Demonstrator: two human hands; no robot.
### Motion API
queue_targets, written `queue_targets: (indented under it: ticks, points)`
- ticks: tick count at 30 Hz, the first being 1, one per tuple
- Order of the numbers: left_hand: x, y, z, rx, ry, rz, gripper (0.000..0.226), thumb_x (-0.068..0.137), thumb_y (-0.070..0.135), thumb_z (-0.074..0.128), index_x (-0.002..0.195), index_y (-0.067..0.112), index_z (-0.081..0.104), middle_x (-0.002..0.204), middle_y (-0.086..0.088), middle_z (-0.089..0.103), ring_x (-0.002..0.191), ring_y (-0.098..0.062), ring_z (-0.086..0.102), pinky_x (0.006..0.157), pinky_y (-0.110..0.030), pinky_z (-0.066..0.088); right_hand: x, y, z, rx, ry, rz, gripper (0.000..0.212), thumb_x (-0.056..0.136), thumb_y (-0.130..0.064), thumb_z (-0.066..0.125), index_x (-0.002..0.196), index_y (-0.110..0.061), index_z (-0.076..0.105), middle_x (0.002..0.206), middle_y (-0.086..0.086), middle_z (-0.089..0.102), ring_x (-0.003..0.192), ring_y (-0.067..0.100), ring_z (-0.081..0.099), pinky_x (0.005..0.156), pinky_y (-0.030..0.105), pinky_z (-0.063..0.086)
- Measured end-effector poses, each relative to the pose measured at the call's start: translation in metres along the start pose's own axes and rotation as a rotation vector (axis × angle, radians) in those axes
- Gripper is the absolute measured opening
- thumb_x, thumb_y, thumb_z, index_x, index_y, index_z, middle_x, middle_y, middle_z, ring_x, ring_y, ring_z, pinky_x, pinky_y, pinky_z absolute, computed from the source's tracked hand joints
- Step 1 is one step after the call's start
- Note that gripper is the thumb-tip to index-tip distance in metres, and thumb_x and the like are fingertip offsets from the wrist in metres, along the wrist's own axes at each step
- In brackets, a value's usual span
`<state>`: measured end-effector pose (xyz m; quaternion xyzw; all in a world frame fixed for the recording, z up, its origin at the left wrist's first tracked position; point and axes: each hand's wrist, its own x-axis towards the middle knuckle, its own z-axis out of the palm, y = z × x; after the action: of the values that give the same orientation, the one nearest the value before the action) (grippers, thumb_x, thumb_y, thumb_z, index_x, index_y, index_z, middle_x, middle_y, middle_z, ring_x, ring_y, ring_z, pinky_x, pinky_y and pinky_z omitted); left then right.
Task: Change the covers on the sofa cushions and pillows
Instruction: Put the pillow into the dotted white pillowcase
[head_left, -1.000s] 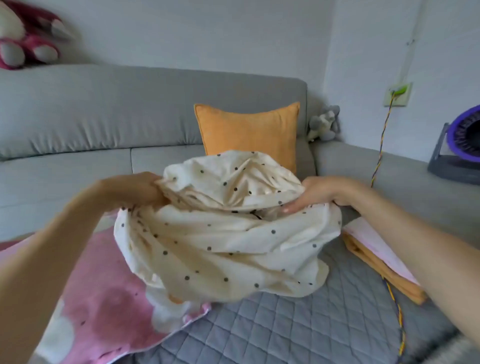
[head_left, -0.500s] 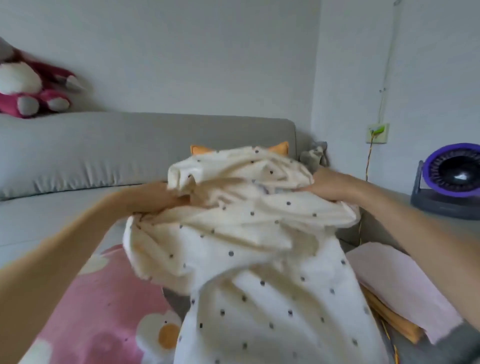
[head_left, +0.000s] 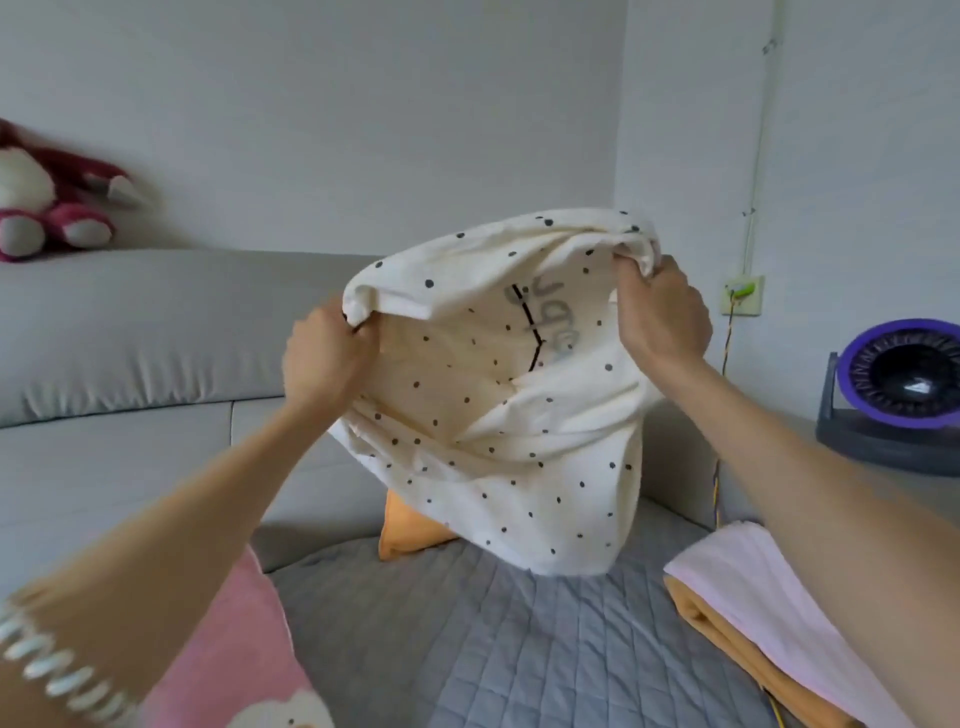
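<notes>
- Between the two grips, held up over the sofa (head_left: 130, 415): cream dotted cover (head_left: 493, 415), its mouth stretched wide, body hanging limp.
- Left hand (head_left: 324, 358) pinches bunched rim on its side; right hand (head_left: 662, 317) pinches the opposite rim, slightly higher. Both grips curled on cloth.
- Below the grips, behind the hanging cover: orange pillow (head_left: 410, 530) on the seat, only a lower corner showing. Orange cover apparently on it as yet.
- Judgement: the dotted cover holds no pillow, so this swap looks barely begun.
- Under the right forearm: folded pink and orange cloths (head_left: 737, 597), likely covers waiting their turn.
- Under the left forearm: pink flowered cushion (head_left: 234, 649); whether it is done, cannot tell.
</notes>
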<state>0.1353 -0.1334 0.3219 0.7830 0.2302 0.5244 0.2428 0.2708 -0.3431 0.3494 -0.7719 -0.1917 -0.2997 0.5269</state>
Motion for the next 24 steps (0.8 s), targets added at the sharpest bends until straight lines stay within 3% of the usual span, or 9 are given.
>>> queue_targets:
  ticks: [5, 8, 10, 12, 15, 17, 19, 21, 24]
  points:
    - [-0.067, -0.049, -0.010, -0.054, -0.257, -0.149, 0.029, 0.087, 0.021, 0.045, 0.071, -0.002, 0.055, 0.061, -0.006, 0.048, 0.058, -0.020, 0.041, 0.051, -0.029, 0.030, -0.072, 0.049, -0.015, -0.087, -0.295, 0.010, 0.037, 0.093, -0.045, 0.037, 0.082, -0.014, 0.054, 0.085, 0.007, 0.057, 0.087, 0.027, 0.051, 0.073, 0.036, 0.037]
    - [-0.142, -0.102, -0.016, 0.149, -0.649, -0.224, 0.021, 0.090, 0.015, 0.051, 0.071, 0.008, 0.054, 0.066, 0.001, 0.052, 0.066, -0.019, 0.051, 0.053, -0.022, 0.036, -0.139, 0.100, -0.019, -0.198, -0.548, 0.181, 0.035, 0.092, -0.043, 0.041, 0.081, -0.014, 0.058, 0.090, 0.015, 0.061, 0.092, 0.033, 0.054, 0.072, 0.035, 0.034]
    - [-0.186, -0.124, -0.027, 0.308, -0.979, -0.278, 0.022, 0.085, 0.034, 0.064, 0.074, 0.017, 0.055, 0.074, 0.006, 0.057, 0.073, -0.013, 0.055, 0.056, -0.015, 0.038, -0.177, 0.127, -0.026, -0.332, -0.694, 0.254, 0.033, 0.095, -0.040, 0.041, 0.087, -0.012, 0.057, 0.094, 0.015, 0.058, 0.093, 0.029, 0.053, 0.074, 0.032, 0.033]
    - [-0.214, -0.133, -0.042, 0.283, -1.192, -0.327, 0.036, 0.068, 0.053, 0.072, 0.088, 0.031, 0.052, 0.087, 0.019, 0.054, 0.083, -0.003, 0.053, 0.063, -0.007, 0.038, -0.204, 0.150, -0.037, -0.358, -0.797, 0.332, 0.032, 0.094, -0.040, 0.045, 0.077, -0.013, 0.047, 0.078, 0.005, 0.049, 0.079, 0.023, 0.047, 0.069, 0.032, 0.032]
    - [-0.231, -0.138, -0.059, 0.240, -1.142, -0.300, 0.045, 0.071, 0.047, 0.073, 0.102, 0.039, 0.041, 0.101, 0.022, 0.053, 0.092, -0.002, 0.053, 0.070, -0.004, 0.038, -0.224, 0.176, -0.045, -0.468, -1.006, 0.392, 0.041, 0.090, -0.046, 0.049, 0.066, -0.014, 0.042, 0.066, -0.002, 0.048, 0.065, 0.017, 0.049, 0.059, 0.031, 0.032]
    - [-0.241, -0.141, -0.058, 0.463, -1.012, -0.169, 0.070, 0.076, 0.051, 0.068, 0.130, 0.032, 0.029, 0.123, 0.004, 0.053, 0.104, -0.019, 0.057, 0.081, -0.025, 0.047, -0.229, 0.185, -0.045, -0.572, -1.087, 0.371, 0.036, 0.088, -0.053, 0.048, 0.083, -0.018, 0.054, 0.085, -0.002, 0.060, 0.078, 0.016, 0.057, 0.064, 0.028, 0.042]
    - [-0.253, -0.139, -0.049, 0.727, -0.795, 0.198, 0.099, 0.070, 0.043, 0.075, 0.143, 0.030, 0.009, 0.129, -0.008, 0.047, 0.100, -0.029, 0.060, 0.071, -0.040, 0.053, -0.232, 0.189, -0.041, -0.582, -1.021, 0.285, 0.040, 0.088, -0.050, 0.049, 0.112, -0.019, 0.053, 0.114, -0.001, 0.059, 0.100, 0.020, 0.057, 0.079, 0.030, 0.047]
    - [-0.265, -0.129, -0.031, 0.757, -0.675, 0.507, 0.120, 0.045, 0.037, 0.088, 0.144, 0.027, 0.022, 0.130, -0.018, 0.049, 0.099, -0.035, 0.061, 0.071, -0.047, 0.055, -0.241, 0.188, -0.034, -0.627, -0.871, 0.114, 0.050, 0.089, -0.042, 0.055, 0.131, -0.020, 0.040, 0.129, 0.000, 0.048, 0.116, 0.022, 0.050, 0.088, 0.034, 0.044]
    - [-0.281, -0.113, 0.002, 0.636, -0.683, 0.825, 0.114, 0.052, 0.043, 0.080, 0.148, 0.029, 0.019, 0.140, -0.015, 0.045, 0.118, -0.034, 0.053, 0.089, -0.057, 0.047, -0.260, 0.181, -0.017, -0.648, -0.644, -0.264, 0.063, 0.073, -0.025, 0.075, 0.129, -0.020, 0.046, 0.117, 0.002, 0.055, 0.102, 0.028, 0.059, 0.075, 0.041, 0.047]
